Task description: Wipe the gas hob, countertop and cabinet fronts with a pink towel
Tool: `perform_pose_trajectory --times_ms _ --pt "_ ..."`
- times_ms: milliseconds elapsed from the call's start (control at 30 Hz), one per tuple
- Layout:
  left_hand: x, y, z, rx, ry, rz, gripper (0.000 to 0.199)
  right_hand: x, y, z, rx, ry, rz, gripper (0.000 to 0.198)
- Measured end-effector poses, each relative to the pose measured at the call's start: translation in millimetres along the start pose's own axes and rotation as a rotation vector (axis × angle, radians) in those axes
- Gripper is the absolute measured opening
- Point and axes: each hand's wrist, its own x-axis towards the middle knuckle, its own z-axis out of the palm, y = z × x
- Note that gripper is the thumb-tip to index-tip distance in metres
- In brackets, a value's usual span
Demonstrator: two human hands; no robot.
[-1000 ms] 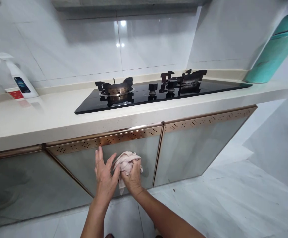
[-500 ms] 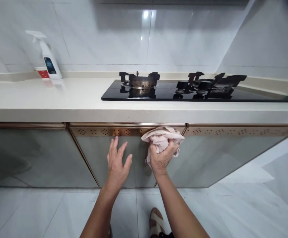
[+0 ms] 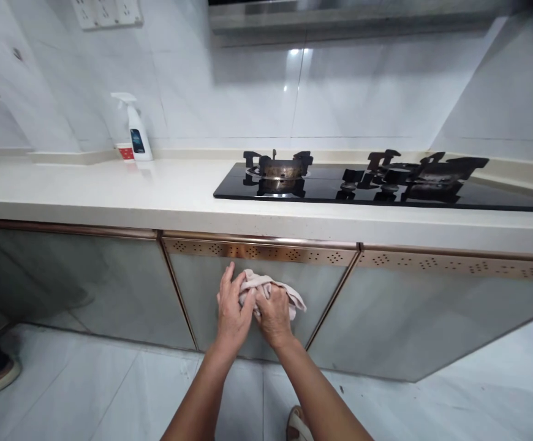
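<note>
A pale pink cloth (image 3: 253, 280) is bunched under my right hand (image 3: 275, 317), whose fingers are closed on it. The cloth lies against the middle cabinet door (image 3: 190, 285), below its copper-coloured strip with small holes (image 3: 275, 253). Close on the left, my left hand (image 3: 233, 315) has its fingers apart, with the thumb by the cloth's edge. Whether that thumb touches the cloth or my right hand, I cannot tell. Part of the cloth is hidden behind both hands.
Above the doors runs a white countertop (image 3: 73, 193) with a black gas hob (image 3: 326, 195). A white spray bottle (image 3: 139, 139) and a red-and-white cup (image 3: 125, 152) stand by the wall. Another person's shoe (image 3: 3, 375) is on the floor at left. A range hood (image 3: 340, 18) hangs above.
My right hand has moved the cloth left and down, off the perforated strip and onto the door panel. Both hands are now close together. The view has shifted left and upward.
</note>
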Motion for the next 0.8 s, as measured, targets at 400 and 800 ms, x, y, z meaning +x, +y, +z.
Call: perform_pose_trajectory --times_ms 400,800 --pt "-14 -16 16 -0.423 0.087 -0.548 0.048 -13 -13 -4 0.885 -0.254 0.748 0.057" --pt "-22 7 19 -0.357 0.37 -0.442 0.054 12 -16 -33 1.229 -0.147 0.944 0.075"
